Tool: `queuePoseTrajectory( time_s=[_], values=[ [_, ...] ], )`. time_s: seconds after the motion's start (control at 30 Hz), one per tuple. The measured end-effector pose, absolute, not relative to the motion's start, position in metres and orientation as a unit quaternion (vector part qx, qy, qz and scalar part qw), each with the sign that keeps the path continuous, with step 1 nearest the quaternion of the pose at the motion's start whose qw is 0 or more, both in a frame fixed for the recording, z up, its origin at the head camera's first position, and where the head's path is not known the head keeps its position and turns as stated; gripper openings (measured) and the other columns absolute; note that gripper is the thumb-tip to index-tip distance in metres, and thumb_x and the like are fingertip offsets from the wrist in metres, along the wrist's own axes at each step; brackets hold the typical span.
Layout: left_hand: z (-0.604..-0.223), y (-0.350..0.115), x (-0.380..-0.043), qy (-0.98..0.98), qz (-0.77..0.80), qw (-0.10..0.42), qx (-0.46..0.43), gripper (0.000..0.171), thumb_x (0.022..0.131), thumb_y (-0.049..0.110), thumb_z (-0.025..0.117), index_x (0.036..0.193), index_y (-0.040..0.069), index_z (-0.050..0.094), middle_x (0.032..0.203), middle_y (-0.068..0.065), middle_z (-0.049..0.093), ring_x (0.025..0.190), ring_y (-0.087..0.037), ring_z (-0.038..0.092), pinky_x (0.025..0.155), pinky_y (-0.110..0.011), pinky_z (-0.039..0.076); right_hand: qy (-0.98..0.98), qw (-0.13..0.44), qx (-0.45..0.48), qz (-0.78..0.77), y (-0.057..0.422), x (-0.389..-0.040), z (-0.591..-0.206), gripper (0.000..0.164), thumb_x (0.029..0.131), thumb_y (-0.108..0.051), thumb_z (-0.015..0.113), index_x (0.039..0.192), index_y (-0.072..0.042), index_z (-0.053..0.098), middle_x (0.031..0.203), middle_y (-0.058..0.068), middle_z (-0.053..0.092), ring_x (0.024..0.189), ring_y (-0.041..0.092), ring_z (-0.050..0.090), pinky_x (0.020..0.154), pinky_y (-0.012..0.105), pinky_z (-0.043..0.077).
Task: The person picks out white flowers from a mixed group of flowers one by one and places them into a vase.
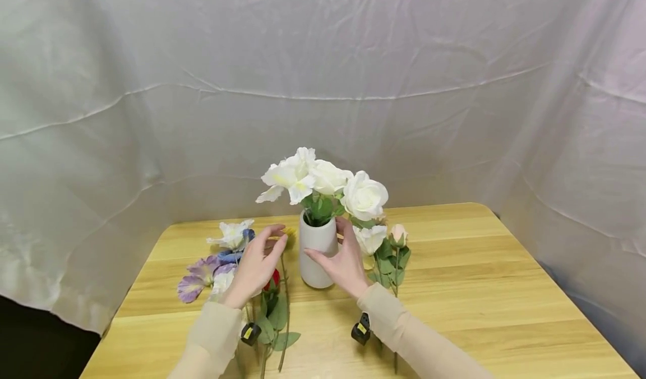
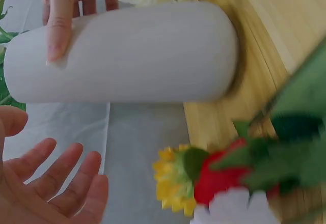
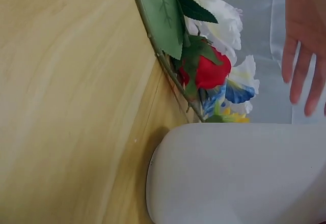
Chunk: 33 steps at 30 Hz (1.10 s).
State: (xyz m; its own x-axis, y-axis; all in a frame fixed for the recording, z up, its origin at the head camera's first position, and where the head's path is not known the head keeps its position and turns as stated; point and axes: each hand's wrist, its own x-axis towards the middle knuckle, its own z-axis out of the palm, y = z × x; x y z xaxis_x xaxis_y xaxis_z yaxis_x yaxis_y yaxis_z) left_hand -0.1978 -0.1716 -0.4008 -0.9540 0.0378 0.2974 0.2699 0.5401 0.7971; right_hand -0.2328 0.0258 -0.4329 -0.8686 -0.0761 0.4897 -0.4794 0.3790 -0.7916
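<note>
A white cylindrical vase (image 1: 317, 258) stands upright on the table and carries white artificial flowers, among them a white rose (image 1: 364, 196) and a ruffled white bloom (image 1: 291, 177). From its right side my right hand (image 1: 347, 258) grips it, thumb across the front and fingers round the back, as the left wrist view also shows. My left hand (image 1: 257, 264) hovers left of the vase without touching it, fingers parted and loosely bent, holding nothing. Below and beside that hand lie a red rose (image 1: 272, 281), a purple flower (image 1: 202, 275) and a yellow flower (image 2: 175, 178).
To the right of the vase, a pale pink rosebud (image 1: 398, 234) and a white flower (image 1: 370, 239) lie with their stems toward me. Another white flower (image 1: 231, 234) is at the left on the wooden table (image 1: 479, 289). A grey cloth (image 1: 323, 87) hangs behind.
</note>
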Motion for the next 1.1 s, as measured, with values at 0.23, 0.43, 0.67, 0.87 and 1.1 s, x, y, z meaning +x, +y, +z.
queuePoseTrajectory(
  time_s=[0.23,0.43,0.67,0.87,1.1],
  values=[
    [-0.397,-0.195,-0.186,-0.895,-0.414,0.146,-0.083,0.038,0.099,0.039,0.047,0.126,0.015,0.055,0.122,-0.004,0.059,0.102,-0.021,0.06,0.084,-0.045,0.051,-0.82,0.179,0.161,0.519,0.028,-0.232,-0.429,0.086,0.07,-0.047,0.08,0.136,-0.013,0.035,0.125,0.003,0.047,0.108,0.019,0.049,0.09,0.045,0.046],
    [-0.393,-0.217,-0.174,-0.917,-0.356,0.158,-0.079,0.035,0.097,0.028,0.054,0.126,0.009,0.056,0.116,-0.009,0.061,0.096,-0.024,0.061,0.08,-0.044,0.052,-0.818,0.189,0.139,0.525,0.037,-0.221,-0.425,0.071,0.074,-0.047,0.077,0.119,-0.009,0.039,0.101,0.011,0.04,0.087,0.027,0.043,0.072,0.036,0.043],
    [-0.393,-0.237,-0.154,-0.946,-0.283,0.148,-0.057,0.028,0.094,0.02,0.056,0.119,0.006,0.059,0.102,-0.01,0.066,0.084,-0.024,0.064,0.072,-0.043,0.054,-0.761,0.085,0.148,0.626,0.043,-0.196,-0.419,0.031,0.083,-0.009,0.069,0.102,-0.001,0.045,0.081,0.011,0.042,0.069,0.016,0.043,0.061,0.023,0.04],
    [-0.399,-0.247,-0.143,-0.958,-0.266,0.093,-0.053,0.015,0.094,0.016,0.056,0.102,0.008,0.065,0.086,-0.003,0.066,0.069,-0.013,0.06,0.06,-0.032,0.051,-0.676,-0.095,0.131,0.719,0.034,-0.182,-0.417,0.022,0.086,-0.003,0.059,0.103,0.004,0.047,0.078,0.002,0.049,0.068,0.012,0.047,0.062,0.023,0.042],
    [-0.403,-0.25,-0.123,-0.961,-0.263,0.08,-0.037,0.008,0.092,0.013,0.057,0.094,0.012,0.064,0.078,0.002,0.064,0.068,-0.01,0.057,0.063,-0.033,0.05,-0.591,-0.239,0.067,0.767,0.017,-0.177,-0.43,0.019,0.087,-0.009,0.056,0.103,-0.004,0.047,0.081,0.002,0.049,0.071,0.012,0.049,0.063,0.023,0.043]
  ],
)
